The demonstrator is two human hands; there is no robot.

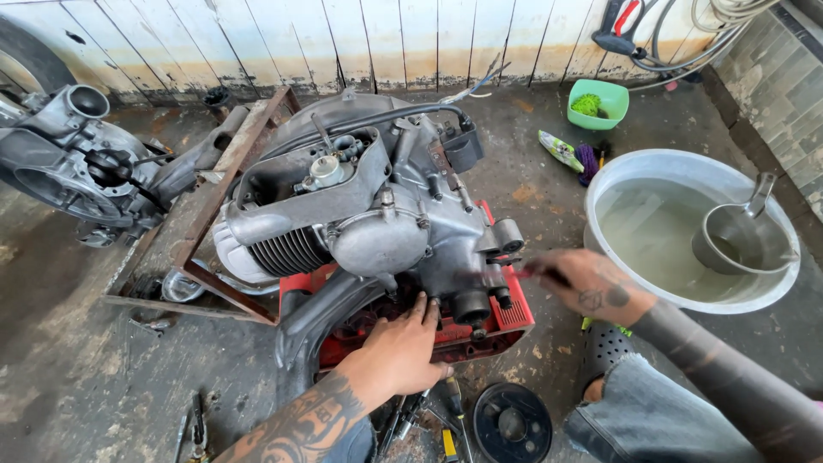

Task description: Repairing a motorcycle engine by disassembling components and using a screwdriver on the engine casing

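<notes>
Head view — left hand [403,347] rests under engine [377,214] — right hand [583,283] beside it.

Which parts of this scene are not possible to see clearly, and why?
Head view only:
- Tool in the right hand: motion blur; only a red streak shows.
- Red stand: mostly covered by the engine.
- Left hand: its fingertips disappear under the engine.
- Second engine: cut by the left edge.
- Basin: its bottom is hidden by cloudy water.
- Tools on the floor: too small and partly behind the left arm.
</notes>
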